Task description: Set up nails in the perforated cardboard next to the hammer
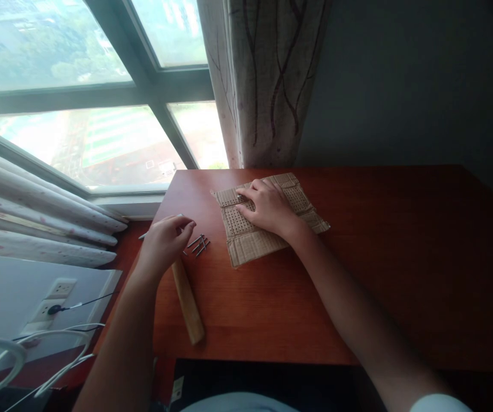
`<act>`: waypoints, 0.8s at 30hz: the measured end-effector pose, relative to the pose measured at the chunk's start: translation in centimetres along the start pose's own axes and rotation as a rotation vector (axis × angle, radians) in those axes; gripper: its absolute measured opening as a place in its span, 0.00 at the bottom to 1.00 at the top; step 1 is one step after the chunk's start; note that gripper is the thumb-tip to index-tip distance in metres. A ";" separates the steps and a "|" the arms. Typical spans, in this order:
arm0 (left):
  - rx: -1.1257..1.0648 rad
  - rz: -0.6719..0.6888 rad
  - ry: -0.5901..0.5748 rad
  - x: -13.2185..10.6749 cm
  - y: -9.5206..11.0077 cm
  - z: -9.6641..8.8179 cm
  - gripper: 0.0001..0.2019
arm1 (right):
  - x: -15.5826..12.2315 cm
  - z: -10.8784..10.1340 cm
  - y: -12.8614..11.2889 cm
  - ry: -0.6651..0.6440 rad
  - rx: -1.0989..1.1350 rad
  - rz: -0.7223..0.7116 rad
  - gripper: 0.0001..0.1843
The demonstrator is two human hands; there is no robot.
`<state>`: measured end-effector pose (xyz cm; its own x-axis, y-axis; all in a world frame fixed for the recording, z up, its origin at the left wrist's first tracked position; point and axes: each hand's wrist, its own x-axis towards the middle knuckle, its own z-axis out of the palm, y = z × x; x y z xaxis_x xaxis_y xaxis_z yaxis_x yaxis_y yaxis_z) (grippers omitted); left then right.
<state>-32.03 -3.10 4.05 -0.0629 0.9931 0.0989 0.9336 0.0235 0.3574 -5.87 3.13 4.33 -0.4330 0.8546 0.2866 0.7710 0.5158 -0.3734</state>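
Note:
A piece of brown cardboard [250, 240] with rows of small holes lies on the red-brown wooden table [379, 263]. My right hand [267, 207] rests flat on it, fingers spread and pointing left. My left hand [166, 240] hovers at the table's left side, fingers curled in a pinch just left of a small pile of metal nails [199, 245]; whether a nail is in the pinch I cannot make out. A hammer lies under that hand, its pale wooden handle [187, 306] running toward me; its head is mostly hidden by the hand.
A window and a patterned curtain [267, 86] stand behind the table's far edge. Left of the table are rolled curtain folds, a white wall with a socket [55, 297] and white cables. A grey wall is at the right.

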 end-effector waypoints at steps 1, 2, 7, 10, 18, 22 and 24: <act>-0.012 0.002 0.011 0.0 0.0 0.0 0.17 | 0.0 0.0 0.0 0.002 0.000 -0.002 0.22; -0.027 0.005 0.024 0.0 0.1 0.0 0.17 | 0.0 0.1 0.0 0.005 -0.001 -0.003 0.22; -0.181 0.054 0.127 0.1 1.6 0.1 0.15 | 0.0 0.0 0.0 0.006 -0.005 -0.004 0.22; -0.264 0.149 0.176 0.5 3.7 0.2 0.14 | 0.0 -0.2 -0.2 -0.009 -0.007 0.005 0.22; -0.172 0.320 0.150 3.8 8.4 1.5 0.09 | -0.1 -0.2 -0.2 -0.013 0.001 -0.007 0.21; -0.132 0.349 0.110 5.0 8.5 2.6 0.08 | 0.0 0.0 -0.2 -0.011 -0.010 0.002 0.20; -0.159 0.356 0.143 5.2 8.6 2.7 0.08 | 0.1 0.1 -0.2 -0.007 -0.011 0.016 0.19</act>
<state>-23.34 2.61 5.15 0.1955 0.9098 0.3662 0.8403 -0.3479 0.4157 -6.15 3.15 4.34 -0.4240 0.8629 0.2748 0.7827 0.5019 -0.3682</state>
